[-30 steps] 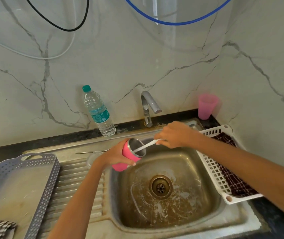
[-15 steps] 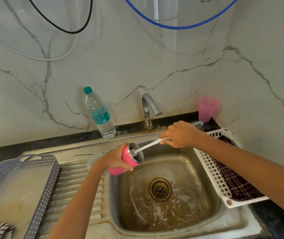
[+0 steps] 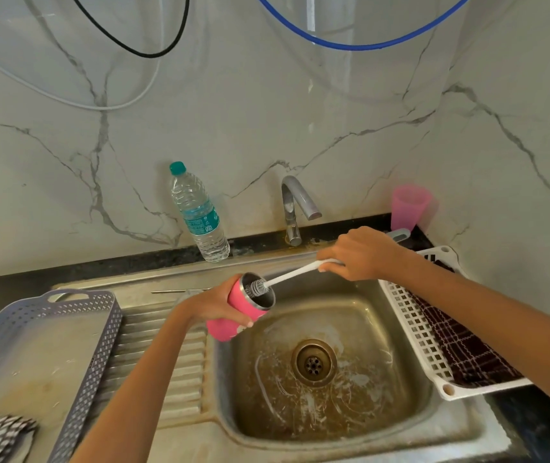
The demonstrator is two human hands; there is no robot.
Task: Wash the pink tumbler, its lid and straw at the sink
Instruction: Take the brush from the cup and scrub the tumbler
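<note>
My left hand [image 3: 215, 304] grips the pink tumbler [image 3: 233, 324], tilted with its steel mouth turned right, over the left rim of the sink [image 3: 350, 426]. My right hand [image 3: 360, 253] holds the white handle of a bottle brush [image 3: 292, 277]. The bristle head sits just inside the tumbler's mouth. A thin metal straw [image 3: 180, 291] lies on the steel ledge behind the tumbler. Beside it shows the edge of a clear round piece, mostly hidden by my left hand.
The tap [image 3: 295, 208] stands behind the basin, no water visible. A water bottle [image 3: 198, 213] and a pink cup [image 3: 409, 212] stand against the wall. A white rack [image 3: 414, 332] with a checked cloth sits right of the basin, a grey tray [image 3: 90, 355] on the left drainboard.
The brush has slid outward: its bristles, deep in the tumbler a second ago, now show at the mouth. My right hand has drawn back to the right.
</note>
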